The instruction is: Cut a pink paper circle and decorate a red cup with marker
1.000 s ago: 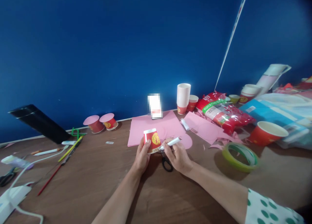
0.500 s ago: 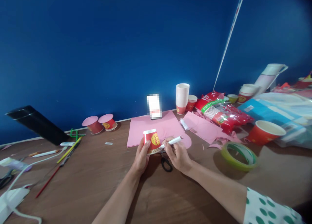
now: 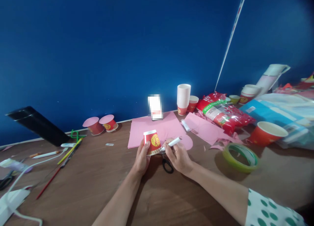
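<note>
My left hand (image 3: 141,160) grips an upside-down red paper cup (image 3: 152,141) with a yellow emblem, standing on a pink paper sheet (image 3: 157,127). My right hand (image 3: 178,158) holds a white marker (image 3: 171,143), its tip at the cup's lower rim. Black-handled scissors (image 3: 167,165) lie on the table just below the two hands. A pink paper circle (image 3: 186,142) lies right of the marker.
Two upside-down cups with pink discs (image 3: 100,123) stand at back left. Pencils (image 3: 61,155) and a black slanted object (image 3: 36,124) are on the left. A white cup stack (image 3: 183,98), red cup packs (image 3: 223,114), a green tape roll (image 3: 240,157) and an open red cup (image 3: 267,133) lie to the right.
Both hands stay at the cup; the marker has shifted slightly along the cup's rim. The view has drifted a little.
</note>
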`<state>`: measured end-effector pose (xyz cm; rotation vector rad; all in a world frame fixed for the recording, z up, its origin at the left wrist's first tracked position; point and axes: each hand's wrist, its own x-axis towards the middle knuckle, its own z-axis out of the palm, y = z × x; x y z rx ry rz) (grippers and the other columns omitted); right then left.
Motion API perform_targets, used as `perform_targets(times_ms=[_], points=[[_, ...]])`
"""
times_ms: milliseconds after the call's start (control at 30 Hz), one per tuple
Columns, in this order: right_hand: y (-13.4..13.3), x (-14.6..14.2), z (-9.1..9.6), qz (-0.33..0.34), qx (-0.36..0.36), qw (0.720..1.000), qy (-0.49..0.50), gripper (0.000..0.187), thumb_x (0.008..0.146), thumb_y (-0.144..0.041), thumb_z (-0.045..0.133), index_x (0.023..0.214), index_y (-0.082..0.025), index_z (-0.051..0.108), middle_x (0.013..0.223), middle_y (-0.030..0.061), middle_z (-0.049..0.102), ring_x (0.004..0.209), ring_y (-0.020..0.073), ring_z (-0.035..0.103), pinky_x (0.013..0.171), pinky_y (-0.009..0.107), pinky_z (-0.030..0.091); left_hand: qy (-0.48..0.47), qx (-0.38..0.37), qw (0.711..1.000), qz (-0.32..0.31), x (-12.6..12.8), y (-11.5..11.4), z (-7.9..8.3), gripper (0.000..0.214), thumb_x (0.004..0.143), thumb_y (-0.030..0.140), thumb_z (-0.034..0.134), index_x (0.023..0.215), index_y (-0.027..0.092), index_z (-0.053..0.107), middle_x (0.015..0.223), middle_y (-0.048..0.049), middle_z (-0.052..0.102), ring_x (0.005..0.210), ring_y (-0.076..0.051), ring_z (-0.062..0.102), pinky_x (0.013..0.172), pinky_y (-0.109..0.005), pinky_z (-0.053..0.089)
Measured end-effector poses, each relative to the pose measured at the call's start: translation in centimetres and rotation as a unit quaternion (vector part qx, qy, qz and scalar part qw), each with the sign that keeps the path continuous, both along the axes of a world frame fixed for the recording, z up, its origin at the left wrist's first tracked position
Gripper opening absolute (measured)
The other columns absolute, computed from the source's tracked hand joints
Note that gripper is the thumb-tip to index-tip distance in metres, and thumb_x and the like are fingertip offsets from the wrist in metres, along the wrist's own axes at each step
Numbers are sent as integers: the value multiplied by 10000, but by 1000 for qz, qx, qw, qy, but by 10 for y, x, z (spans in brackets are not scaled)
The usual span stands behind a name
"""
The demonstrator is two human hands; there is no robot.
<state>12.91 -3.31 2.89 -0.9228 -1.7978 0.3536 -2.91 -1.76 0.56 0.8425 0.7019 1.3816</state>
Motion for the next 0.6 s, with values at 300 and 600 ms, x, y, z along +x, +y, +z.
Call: perform_targets(times_ms=[300, 600], points=[[0, 0, 0, -11, -1, 1000, -13, 220, 974, -224, 396, 788, -206, 513, 671, 26, 596, 611, 178, 577, 599, 283, 459, 10, -16, 1000, 9, 0, -2, 4, 400, 794, 399, 672, 1091, 137, 622, 994, -102, 732, 938, -285, 691, 889, -427, 506], [0, 0, 0, -20, -1, 1000, 6, 207, 973, -228, 400, 805, -208, 520, 686, 26, 595, 617, 172, 577, 602, 280, 462, 9, -13, 1000, 1, -1, -1, 1, 391, 807, 400, 667, 1096, 140, 624, 998, -102, 732, 944, -286, 690, 890, -429, 504]])
